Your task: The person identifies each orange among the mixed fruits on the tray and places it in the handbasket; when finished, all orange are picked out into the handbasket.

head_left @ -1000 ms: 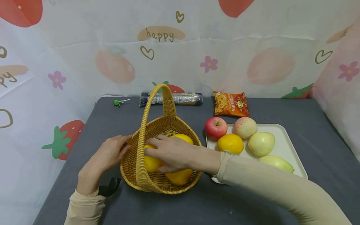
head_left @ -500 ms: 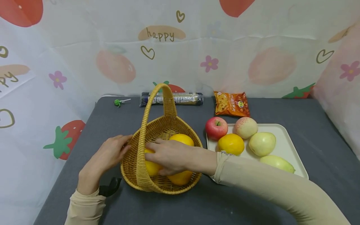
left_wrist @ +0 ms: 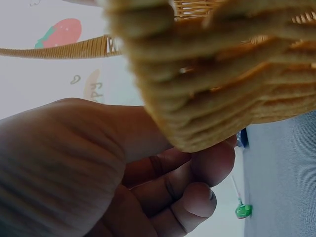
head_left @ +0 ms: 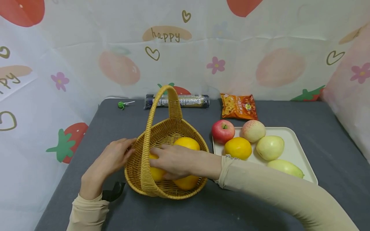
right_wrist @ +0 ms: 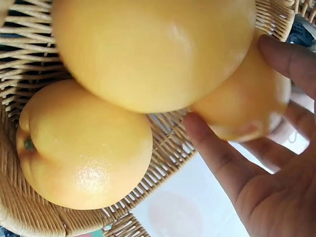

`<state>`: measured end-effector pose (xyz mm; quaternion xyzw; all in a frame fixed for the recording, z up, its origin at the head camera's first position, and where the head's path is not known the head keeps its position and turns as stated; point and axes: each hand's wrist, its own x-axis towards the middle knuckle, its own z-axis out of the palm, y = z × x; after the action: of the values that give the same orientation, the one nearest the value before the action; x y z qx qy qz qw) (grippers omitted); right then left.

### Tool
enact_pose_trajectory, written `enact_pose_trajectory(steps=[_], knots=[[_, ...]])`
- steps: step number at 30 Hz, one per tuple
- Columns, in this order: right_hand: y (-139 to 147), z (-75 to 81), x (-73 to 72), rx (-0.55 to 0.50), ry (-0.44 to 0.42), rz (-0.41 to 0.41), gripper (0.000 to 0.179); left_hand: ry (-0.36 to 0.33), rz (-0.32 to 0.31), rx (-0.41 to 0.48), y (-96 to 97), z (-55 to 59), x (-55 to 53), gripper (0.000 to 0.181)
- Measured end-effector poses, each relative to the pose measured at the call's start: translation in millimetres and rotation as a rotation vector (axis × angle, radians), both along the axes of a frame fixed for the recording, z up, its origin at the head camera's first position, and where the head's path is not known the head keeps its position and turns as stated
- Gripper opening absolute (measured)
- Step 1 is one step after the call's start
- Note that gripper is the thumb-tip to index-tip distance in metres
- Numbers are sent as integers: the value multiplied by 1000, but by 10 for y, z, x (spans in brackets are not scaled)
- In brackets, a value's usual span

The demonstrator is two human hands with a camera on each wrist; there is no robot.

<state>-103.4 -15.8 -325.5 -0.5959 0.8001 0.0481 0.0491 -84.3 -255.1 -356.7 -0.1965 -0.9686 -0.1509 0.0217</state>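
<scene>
A wicker basket (head_left: 164, 127) with a tall handle stands on the dark table, three yellow-orange oranges inside. My left hand (head_left: 111, 157) grips the basket's left side; in the left wrist view its thumb runs behind the wicker (left_wrist: 212, 89) and the fingers curl below. Inside the basket, my right hand (head_left: 176, 160) holds the leftmost orange (head_left: 157, 174), mostly hidden by the hand. The right wrist view has thumb and fingers spread around that orange (right_wrist: 242, 103). Beside it lie a rear orange (head_left: 188, 143) and a front orange (head_left: 186, 183).
Right of the basket, a white tray (head_left: 300, 154) bears an apple (head_left: 223, 131), a peach (head_left: 253, 131), another orange (head_left: 238, 148) and two pale green fruits (head_left: 270, 147). Behind stand an orange snack packet (head_left: 239, 106), a long dark wrapped pack (head_left: 192, 101) and a green lollipop (head_left: 121, 105).
My right hand and its orange have shifted slightly toward the near side of the basket since one second ago. My left hand keeps its place at the basket.
</scene>
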Motion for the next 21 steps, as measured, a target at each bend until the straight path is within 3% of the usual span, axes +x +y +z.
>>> enact_pose_trajectory(steps=[7, 21], knots=[[16, 10, 25, -4, -91, 29, 29, -2, 5, -6, 1, 6, 2, 33], [37, 0, 49, -26, -90, 40, 23, 1, 2, -2, -1, 15, 5, 33]])
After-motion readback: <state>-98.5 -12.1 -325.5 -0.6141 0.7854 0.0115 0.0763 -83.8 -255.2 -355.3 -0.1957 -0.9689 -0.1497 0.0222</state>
